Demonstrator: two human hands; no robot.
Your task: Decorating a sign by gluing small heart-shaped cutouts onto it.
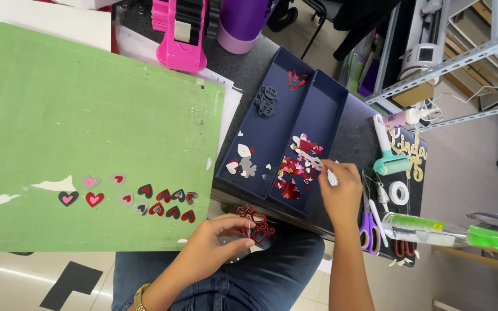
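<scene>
My left hand [214, 245] pinches a red glittery paper cut-out [256, 223] above my lap, at the near edge of the green cutting mat [76, 115]. My right hand [341, 187] holds a slim white tool [313, 161] whose tip reaches into the right dark blue tray [324, 103], over a pile of small red and pink paper hearts [295, 173]. The left blue tray [272, 132] holds a dark cut-out figure, a red heart outline and a few white and grey pieces. Several small hearts [145, 198] lie in rows on the mat.
A pink tape dispenser [181, 34] and a purple cylinder [243, 23] stand at the back. To the right lie a teal roller [388, 155], purple scissors [370, 224], a tape roll [399, 193], a gold cut-out on black card [410, 152] and a clear tube with green cap [451, 233]. A metal shelf [462, 57] rises at far right.
</scene>
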